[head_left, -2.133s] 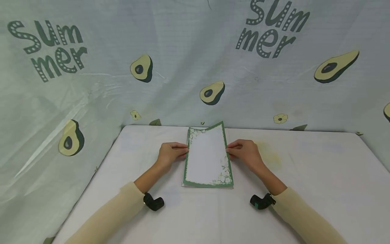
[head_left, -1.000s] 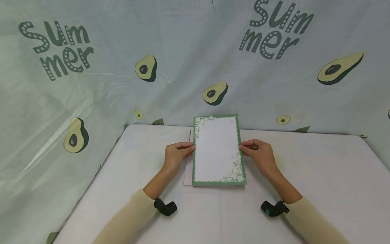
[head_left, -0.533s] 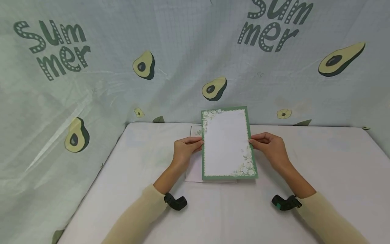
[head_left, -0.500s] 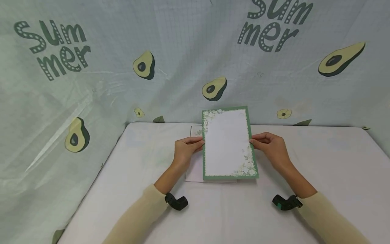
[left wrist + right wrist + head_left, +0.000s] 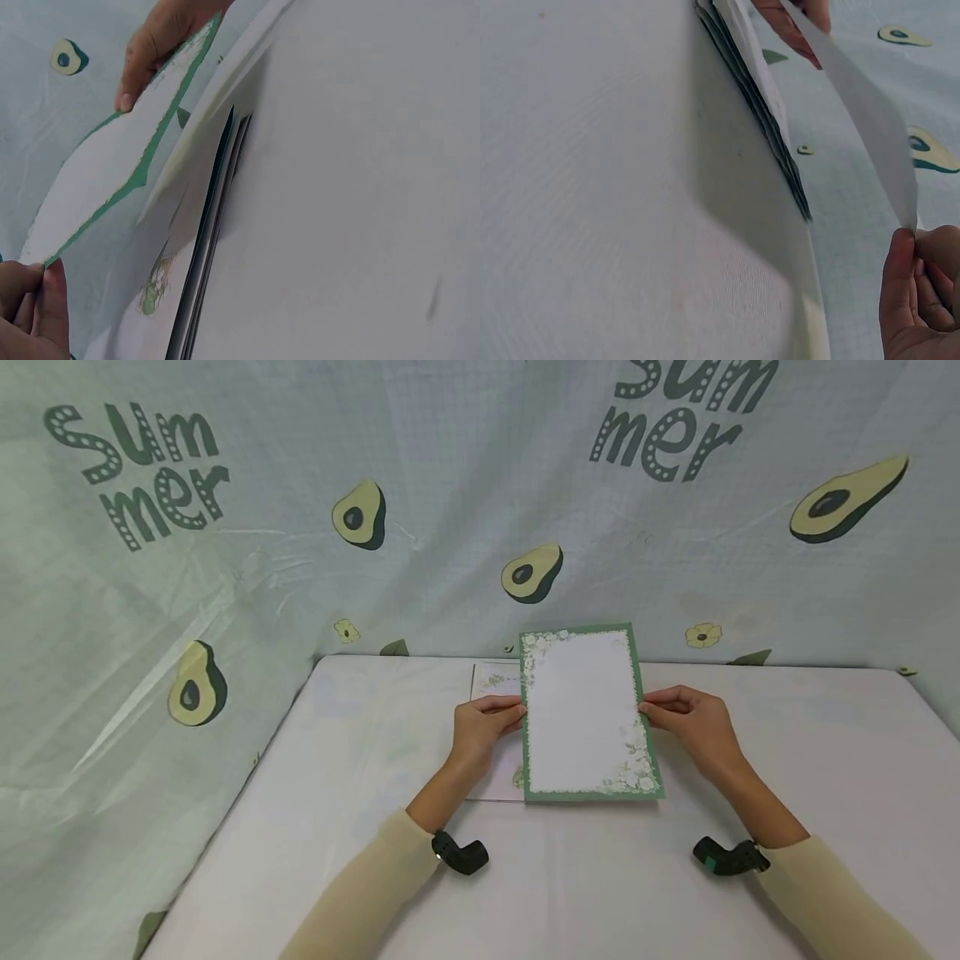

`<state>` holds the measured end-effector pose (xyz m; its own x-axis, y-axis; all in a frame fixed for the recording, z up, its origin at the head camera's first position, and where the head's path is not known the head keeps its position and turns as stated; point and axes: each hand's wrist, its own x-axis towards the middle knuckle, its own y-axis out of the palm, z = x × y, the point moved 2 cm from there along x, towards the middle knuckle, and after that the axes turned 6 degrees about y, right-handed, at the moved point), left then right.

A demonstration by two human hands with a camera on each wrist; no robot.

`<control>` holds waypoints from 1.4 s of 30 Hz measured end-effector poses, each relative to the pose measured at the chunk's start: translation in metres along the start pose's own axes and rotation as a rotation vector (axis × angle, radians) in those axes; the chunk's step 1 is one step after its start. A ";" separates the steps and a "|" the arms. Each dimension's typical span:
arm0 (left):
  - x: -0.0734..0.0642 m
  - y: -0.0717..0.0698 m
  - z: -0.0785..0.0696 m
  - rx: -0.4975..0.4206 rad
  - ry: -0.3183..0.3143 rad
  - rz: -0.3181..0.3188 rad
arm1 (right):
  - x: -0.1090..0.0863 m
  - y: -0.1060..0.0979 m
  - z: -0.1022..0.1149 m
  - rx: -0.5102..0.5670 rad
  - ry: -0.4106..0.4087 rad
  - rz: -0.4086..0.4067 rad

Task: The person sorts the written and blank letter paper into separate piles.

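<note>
A sheet of paper (image 5: 581,714) with a green border and white flowers in two corners is held up between both hands. My left hand (image 5: 480,731) pinches its left edge, and my right hand (image 5: 697,727) pinches the right edge. In the left wrist view the sheet (image 5: 112,165) bows a little and hangs above the table. Behind and left of it lies a stack of paper (image 5: 495,785), whose top sheet is pale with a floral print. Several dark-edged layers of this stack (image 5: 757,105) show in the right wrist view. The held sheet hides much of the stack.
A white cloth covers the table (image 5: 570,893). At its far side hangs a pale curtain (image 5: 435,460) printed with avocados and lettering. A black wrist camera (image 5: 461,853) sits on the left wrist, and another camera (image 5: 731,857) on the right.
Both hands have lifted the green-bordered sheet off the stack and carried it to the right. More of the pale stack beneath now shows at the left.
</note>
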<state>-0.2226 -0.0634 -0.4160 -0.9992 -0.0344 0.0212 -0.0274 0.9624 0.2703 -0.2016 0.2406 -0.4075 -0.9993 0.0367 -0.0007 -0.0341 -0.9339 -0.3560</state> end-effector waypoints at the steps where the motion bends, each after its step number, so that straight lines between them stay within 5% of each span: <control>1: 0.000 0.002 0.000 -0.004 -0.002 0.000 | 0.001 -0.002 0.000 -0.003 0.001 0.003; 31: -0.011 0.070 0.019 -0.104 -0.021 0.069 | -0.032 -0.076 -0.013 -0.170 0.026 -0.054; 42: -0.006 0.088 0.022 -0.102 -0.017 0.131 | -0.035 -0.094 -0.019 -0.136 0.056 -0.087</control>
<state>-0.2198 0.0278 -0.4134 -0.9944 0.0952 0.0464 0.1056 0.9258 0.3631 -0.1628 0.3340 -0.3916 -0.9902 0.1384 -0.0155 -0.1141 -0.8699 -0.4798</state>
